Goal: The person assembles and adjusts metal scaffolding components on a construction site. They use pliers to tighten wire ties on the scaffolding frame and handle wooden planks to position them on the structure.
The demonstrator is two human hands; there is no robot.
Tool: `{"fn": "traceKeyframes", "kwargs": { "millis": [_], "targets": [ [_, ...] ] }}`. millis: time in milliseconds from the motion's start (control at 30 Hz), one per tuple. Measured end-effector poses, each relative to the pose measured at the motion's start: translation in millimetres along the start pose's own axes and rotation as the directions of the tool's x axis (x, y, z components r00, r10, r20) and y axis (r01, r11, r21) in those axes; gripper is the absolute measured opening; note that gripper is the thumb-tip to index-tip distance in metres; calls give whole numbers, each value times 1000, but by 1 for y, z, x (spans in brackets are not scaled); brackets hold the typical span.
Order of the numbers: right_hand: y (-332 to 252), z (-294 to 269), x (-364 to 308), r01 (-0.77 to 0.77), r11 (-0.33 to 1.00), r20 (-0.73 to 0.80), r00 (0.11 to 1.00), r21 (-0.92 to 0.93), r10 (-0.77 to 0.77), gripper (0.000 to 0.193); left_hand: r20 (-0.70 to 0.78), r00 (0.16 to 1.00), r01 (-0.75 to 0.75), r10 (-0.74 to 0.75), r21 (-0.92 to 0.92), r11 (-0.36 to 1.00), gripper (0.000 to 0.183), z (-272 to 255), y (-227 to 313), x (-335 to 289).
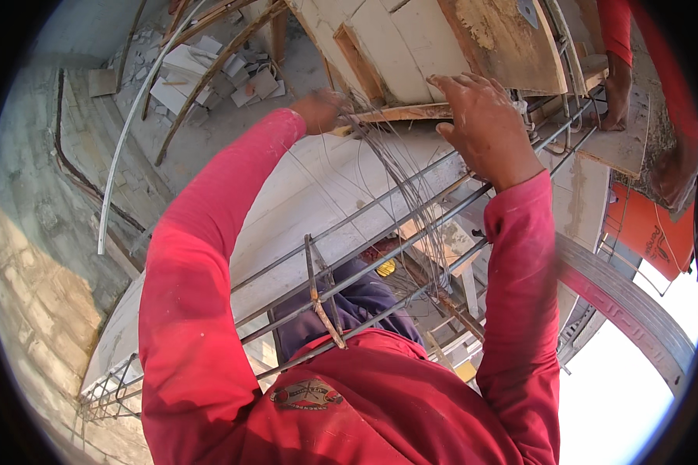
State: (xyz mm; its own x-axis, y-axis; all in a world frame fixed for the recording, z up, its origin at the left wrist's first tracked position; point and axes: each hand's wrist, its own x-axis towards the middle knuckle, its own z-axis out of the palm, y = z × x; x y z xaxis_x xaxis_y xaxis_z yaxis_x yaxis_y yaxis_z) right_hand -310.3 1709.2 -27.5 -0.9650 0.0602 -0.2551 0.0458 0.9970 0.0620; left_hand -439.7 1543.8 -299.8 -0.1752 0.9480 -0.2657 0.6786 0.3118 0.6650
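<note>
My left hand is closed at the upper end of a loose bundle of thin binding wire; its fingertips are partly hidden. The wires fan down across a long cage of steel rebar, which runs slantwise in front of my body. My right hand is open, palm down, fingers stretched and thumb apart, over the far bars and beside a wooden board edge. Nothing shows in it. A rusty bent stirrup crosses the bars near my chest.
A pale concrete surface lies under the cage. Timber formwork panels stand ahead. Another person's hand rests on the right, below a red sleeve. A metal ladder-like rail curves at right. Broken tiles lie far left below.
</note>
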Motion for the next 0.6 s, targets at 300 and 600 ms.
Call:
{"fn": "traceKeyframes", "kwargs": {
  "millis": [300, 600],
  "targets": [
    [25, 20, 24, 1, 989, 302, 952, -150, 45, 36, -60, 998, 2, 8, 171, 985, 39, -31, 32, -35],
    [36, 11, 64, -81, 996, 317, 944, -43, 90, 41, 216, 908, 364, -360, 22, 931, 36, -65, 39, -168]
  ]
}}
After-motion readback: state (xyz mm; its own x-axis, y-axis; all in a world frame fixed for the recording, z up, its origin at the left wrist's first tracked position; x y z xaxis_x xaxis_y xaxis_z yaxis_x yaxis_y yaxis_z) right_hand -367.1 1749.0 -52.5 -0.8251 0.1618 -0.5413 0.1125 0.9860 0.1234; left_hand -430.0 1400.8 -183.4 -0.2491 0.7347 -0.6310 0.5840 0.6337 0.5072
